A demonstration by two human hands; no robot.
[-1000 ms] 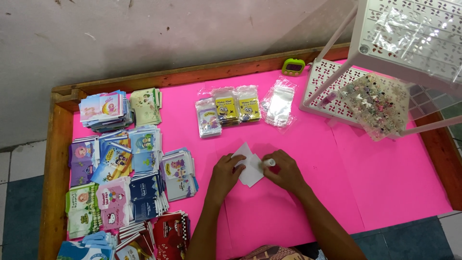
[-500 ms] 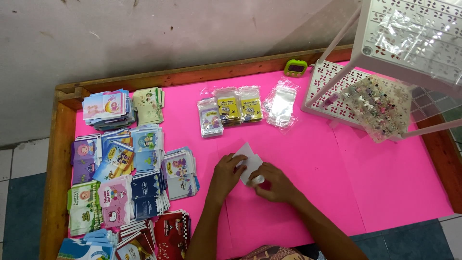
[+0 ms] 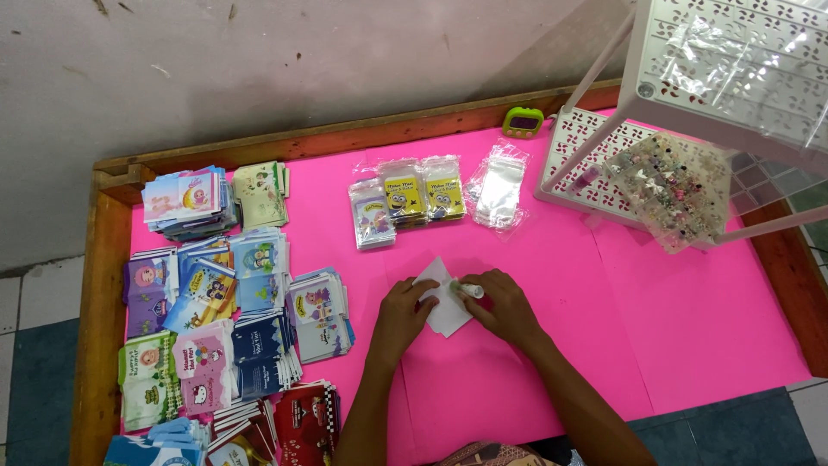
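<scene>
A small white sheet of paper [image 3: 445,309] lies on the pink table cover [image 3: 681,319] near the middle. My left hand [image 3: 403,312] rests on its left edge and pins it down. My right hand [image 3: 504,304] is closed around a small white stick-shaped object [image 3: 471,291] with a green end, held over the paper's right side. Whether the object touches the paper I cannot tell.
Stacks of colourful cartoon cards [image 3: 216,302] fill the table's left side. Small clear packets [image 3: 407,197] and empty plastic sleeves [image 3: 498,186] lie at the back. A white perforated rack [image 3: 638,164] with a bag of trinkets [image 3: 673,185] stands at right, a green timer [image 3: 523,122] by the wooden rim [image 3: 103,293].
My right hand slid left from the paper's right edge onto the paper, and the stick-shaped object in its fingers now shows. The left hand stayed on the paper.
</scene>
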